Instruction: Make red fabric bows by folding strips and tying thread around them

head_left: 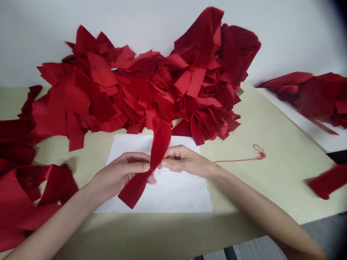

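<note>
The person's left hand (119, 175) and right hand (187, 161) meet above a white rectangular paper sheet (179, 191), and between them they hold a long red fabric strip (155, 162). The strip is pinched at a narrow waist, with its upper end rising in a loose fold and its lower end hanging diagonally toward the left wrist. The left fingers (138, 159) are curled and grip the strip from one side, and the right fingers (168, 164) close on it from the other. The sheet lies on a pale cream surface (271, 180). Behind it, a large heap of red fabric pieces (143, 83) rises against a white wall (284, 36), almost reaching the top edge of the sheet. A second mass of red fabric (27, 195) lies at the left edge of the view, near the left forearm. On the right, a thin red thread (238, 160) lies apart from the right hand, with a further pile of red fabric (317, 97) on white backing and a single loose red piece (328, 180) beyond it.
</note>
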A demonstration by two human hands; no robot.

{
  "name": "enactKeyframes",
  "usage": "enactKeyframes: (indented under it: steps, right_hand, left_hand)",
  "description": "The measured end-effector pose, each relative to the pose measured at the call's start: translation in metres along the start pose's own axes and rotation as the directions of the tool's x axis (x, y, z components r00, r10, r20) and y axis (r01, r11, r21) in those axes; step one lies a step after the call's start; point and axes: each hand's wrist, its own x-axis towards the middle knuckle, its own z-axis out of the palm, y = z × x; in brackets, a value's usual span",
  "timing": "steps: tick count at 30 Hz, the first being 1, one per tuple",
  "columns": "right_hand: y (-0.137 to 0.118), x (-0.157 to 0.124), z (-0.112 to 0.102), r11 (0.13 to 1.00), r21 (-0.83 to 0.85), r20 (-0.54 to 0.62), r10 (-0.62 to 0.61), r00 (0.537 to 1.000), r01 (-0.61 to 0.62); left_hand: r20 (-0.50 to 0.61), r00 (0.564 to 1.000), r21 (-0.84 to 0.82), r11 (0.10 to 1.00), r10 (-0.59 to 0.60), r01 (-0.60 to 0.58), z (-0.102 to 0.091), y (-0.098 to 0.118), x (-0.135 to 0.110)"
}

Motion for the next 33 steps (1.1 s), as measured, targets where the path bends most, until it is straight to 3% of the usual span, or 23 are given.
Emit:
enactKeyframes:
  steps: [3, 6, 9, 12, 14, 17, 19, 21, 22, 24, 27, 30, 33]
  right_hand:
    - [0.003, -0.003, -0.012, 0.998, -0.005, 0.124, 0.061, 0.990, -0.060]
    - [0.003, -0.003, -0.017, 0.988, -0.060, 0.234, 0.154, 0.960, -0.144]
    - [-0.002, -0.006, -0.015, 0.981, -0.134, 0.280, 0.175, 0.944, -0.142]
    - [-0.012, -0.012, -0.004, 0.946, -0.311, 0.167, 0.151, 0.974, -0.093]
    - [-0.019, -0.019, 0.011, 0.853, -0.520, 0.047, 0.084, 0.995, -0.047]
    - [-0.024, -0.030, 0.038, 0.538, -0.842, -0.065, -0.022, 0.998, -0.043]
    - [-0.022, -0.036, 0.053, 0.346, -0.936, -0.084, -0.053, 0.995, -0.061]
    - [-0.017, -0.039, 0.060, 0.267, -0.961, -0.091, -0.068, 0.993, -0.070]
    - [-0.013, -0.040, 0.061, 0.270, -0.960, -0.102, -0.075, 0.992, -0.078]
    - [-0.006, -0.039, 0.055, 0.355, -0.930, -0.137, -0.088, 0.987, -0.098]
    - [0.002, -0.035, 0.036, 0.627, -0.774, -0.180, -0.081, 0.980, -0.090]
    - [0.005, -0.029, 0.016, 0.850, -0.525, -0.095, -0.027, 0.995, -0.027]
    - [0.001, -0.023, 0.006, 0.934, -0.356, 0.051, 0.039, 0.998, -0.018]
  left_hand:
    - [0.137, 0.988, 0.148, 0.988, -0.071, 0.050, 0.004, 0.002, -0.002]
    - [0.200, 0.968, 0.398, 0.916, -0.152, 0.062, 0.010, 0.001, -0.005]
    - [0.170, 0.967, 0.607, 0.793, -0.191, 0.050, 0.016, -0.005, -0.007]
    - [0.063, 0.993, 0.743, 0.669, -0.102, 0.022, 0.021, -0.016, -0.007]
    - [-0.031, 0.994, 0.826, 0.563, 0.101, -0.031, 0.023, -0.023, -0.004]
    - [-0.140, 0.906, 0.874, 0.479, 0.399, -0.076, 0.024, -0.028, 0.003]
    - [-0.198, 0.880, 0.820, 0.564, 0.431, -0.092, 0.022, -0.027, 0.006]
    - [-0.257, 0.897, 0.684, 0.724, 0.359, -0.094, 0.019, -0.023, 0.008]
    - [-0.282, 0.912, 0.582, 0.809, 0.297, -0.083, 0.016, -0.020, 0.009]
    - [-0.288, 0.948, 0.350, 0.936, 0.136, -0.028, 0.010, -0.014, 0.009]
    - [-0.141, 0.988, 0.147, 0.985, -0.071, 0.092, 0.002, -0.008, 0.010]
    - [0.102, 0.979, 0.227, 0.962, -0.177, 0.151, 0.001, -0.007, 0.008]
    - [0.245, 0.929, 0.429, 0.891, -0.277, 0.152, 0.008, -0.013, 0.004]
